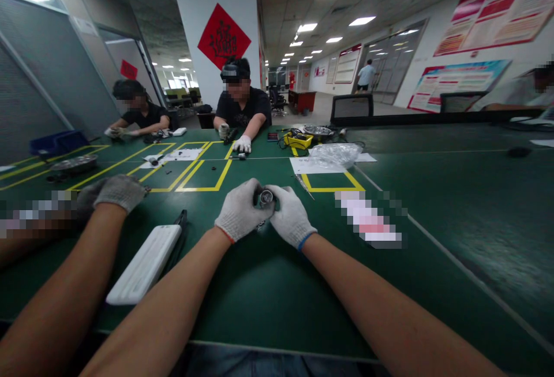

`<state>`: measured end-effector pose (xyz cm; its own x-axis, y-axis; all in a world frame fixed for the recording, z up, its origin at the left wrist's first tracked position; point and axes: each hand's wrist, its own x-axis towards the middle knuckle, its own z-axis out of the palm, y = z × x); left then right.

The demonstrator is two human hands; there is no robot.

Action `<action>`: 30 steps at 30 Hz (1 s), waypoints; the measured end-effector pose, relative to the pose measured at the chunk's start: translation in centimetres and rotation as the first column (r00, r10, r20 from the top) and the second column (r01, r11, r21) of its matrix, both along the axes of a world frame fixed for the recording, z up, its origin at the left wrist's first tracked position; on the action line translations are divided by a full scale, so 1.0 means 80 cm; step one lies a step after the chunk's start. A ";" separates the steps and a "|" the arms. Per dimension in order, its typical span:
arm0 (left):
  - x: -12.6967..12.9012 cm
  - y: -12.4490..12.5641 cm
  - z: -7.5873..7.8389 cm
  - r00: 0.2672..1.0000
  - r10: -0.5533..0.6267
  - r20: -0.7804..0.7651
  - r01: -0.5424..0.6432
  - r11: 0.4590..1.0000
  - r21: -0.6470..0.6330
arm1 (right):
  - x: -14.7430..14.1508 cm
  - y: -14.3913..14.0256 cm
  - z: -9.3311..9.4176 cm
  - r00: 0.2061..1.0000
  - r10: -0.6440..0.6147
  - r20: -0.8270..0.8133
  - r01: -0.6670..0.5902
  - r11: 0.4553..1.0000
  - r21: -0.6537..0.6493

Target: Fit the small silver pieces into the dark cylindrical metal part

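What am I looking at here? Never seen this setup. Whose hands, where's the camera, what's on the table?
One picture, from a camera worn on a person's head, looking forward and down. No machine: the two gloved hands in the middle are the wearer's. The left hand and right hand together hold a small round metal part above the green table. A white case lies to the left, beside a co-worker's gloved hand. Across the table sit two more people, also gloved, with small parts.
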<state>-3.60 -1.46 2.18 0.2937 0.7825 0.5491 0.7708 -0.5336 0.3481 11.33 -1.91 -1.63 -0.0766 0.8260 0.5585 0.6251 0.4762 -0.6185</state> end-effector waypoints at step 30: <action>0.005 -0.003 0.001 1.000 -0.018 -0.007 0.018 1.000 -0.003 | 0.001 -0.004 0.000 0.998 -0.053 0.023 0.052 0.998 0.028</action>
